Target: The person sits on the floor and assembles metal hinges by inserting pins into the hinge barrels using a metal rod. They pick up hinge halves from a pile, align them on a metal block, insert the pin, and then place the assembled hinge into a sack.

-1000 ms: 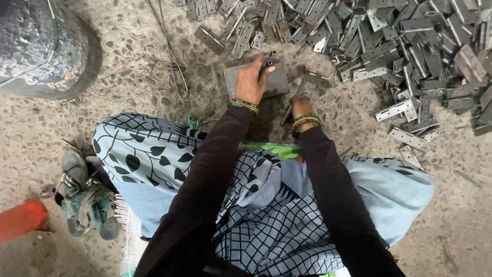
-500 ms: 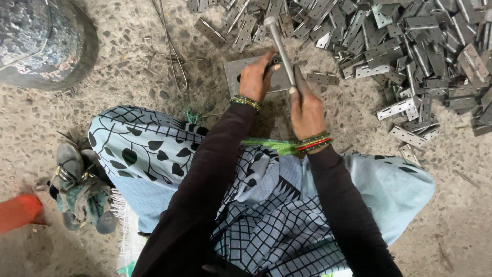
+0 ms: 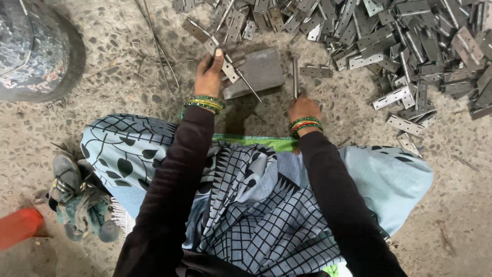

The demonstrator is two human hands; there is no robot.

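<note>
Since half a second ago the right hand (image 3: 303, 106) has brought the metal rod (image 3: 295, 77) down from its raised, slanting pose, so that the rod now lies nearly straight along the ground, pointing toward twelve o'clock from the fist. That hand is closed around the rod's near end, green and red bangles at its wrist. The left hand (image 3: 210, 74) has shifted a little toward nine o'clock and is curled shut on a small hinge (image 3: 227, 68) with a thin pin (image 3: 248, 85) slanting out of it toward four o'clock; the hinge sits at the left edge of the grey metal block (image 3: 259, 72). The block lies flat on the speckled concrete floor (image 3: 128, 87), between the two hands, with the rod just beside its three o'clock edge. From twelve o'clock round to three o'clock spreads a big heap of loose hinges (image 3: 389, 36), thick along the top and thinning toward the person's knee. Thin wires (image 3: 159, 46) trail across the floor at eleven o'clock. A dark round vessel (image 3: 36, 46) sits at ten o'clock, and worn sandals (image 3: 77, 200) lie beside a red object (image 3: 18, 228) at eight o'clock, near the patterned blue cloth (image 3: 246, 205) over the lap.
</note>
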